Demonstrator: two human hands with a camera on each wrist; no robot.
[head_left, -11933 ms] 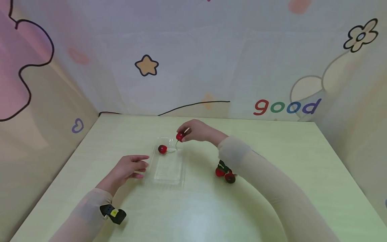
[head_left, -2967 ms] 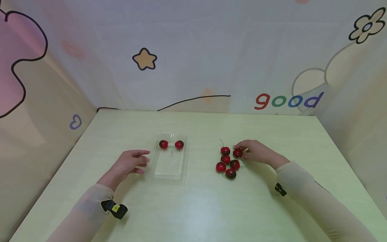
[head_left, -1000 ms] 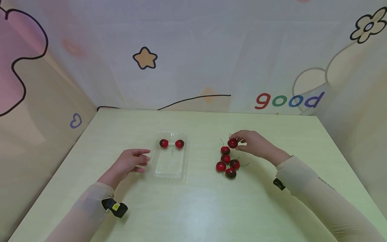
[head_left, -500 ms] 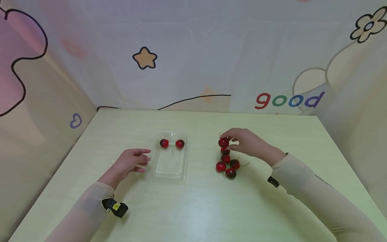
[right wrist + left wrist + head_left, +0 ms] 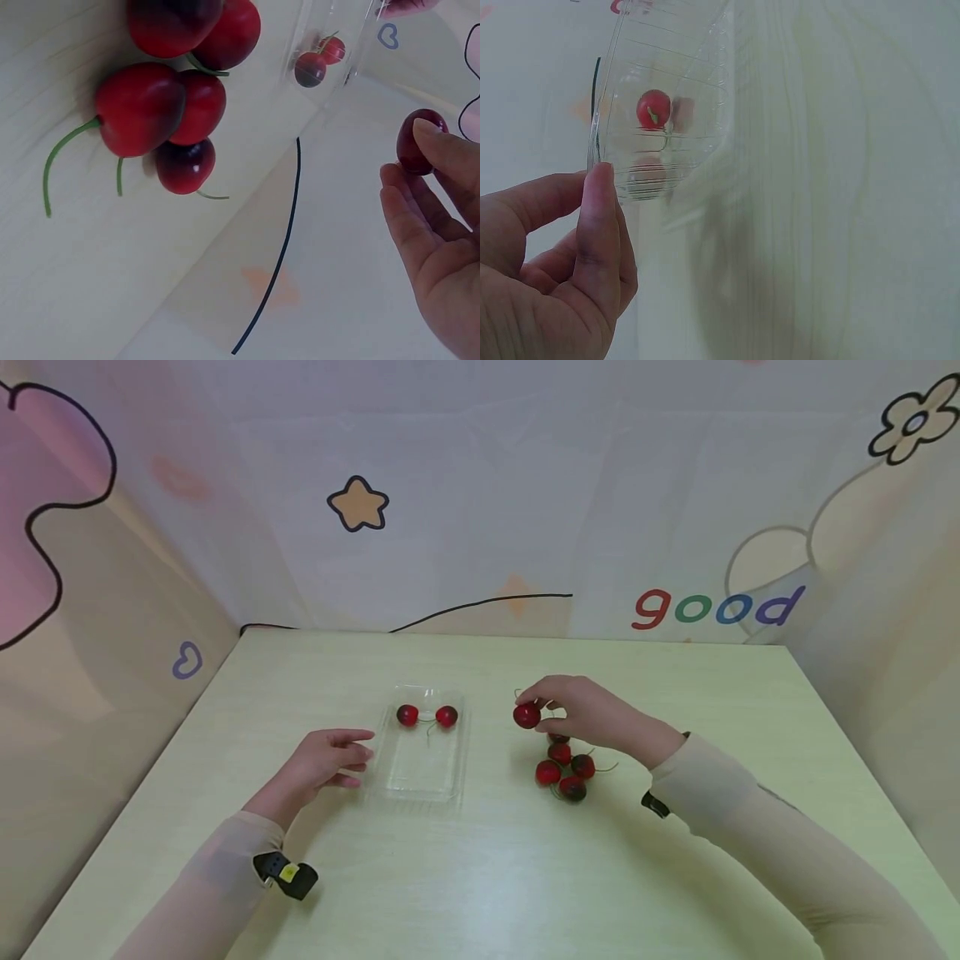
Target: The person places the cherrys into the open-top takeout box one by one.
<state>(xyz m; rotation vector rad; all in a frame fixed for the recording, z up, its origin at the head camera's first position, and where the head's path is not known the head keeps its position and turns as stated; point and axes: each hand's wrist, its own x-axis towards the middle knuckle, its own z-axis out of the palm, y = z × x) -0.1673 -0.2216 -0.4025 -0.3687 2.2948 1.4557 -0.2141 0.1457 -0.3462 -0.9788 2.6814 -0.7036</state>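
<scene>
In the head view my right hand pinches a dark red cherry between thumb and fingertips, raised over the table left of the cherry pile. Its thin stem pokes up at the fingertips. Just beneath and right of the hand, several red and dark cherries with green stems lie in a cluster; the hand partly covers the farthest one. My left hand is held beside a clear plastic box, fingers extended with their tips right at its left rim. Two cherries lie at the box's far end, stems toward each other.
The pale wooden table ends at a printed cloth backdrop, with more cloth on both sides. A small black wrist camera is strapped to the left sleeve.
Over the last second my right hand has carried the cherry left, from the pile's far right side past its far end. My left hand and the box stay put.
</scene>
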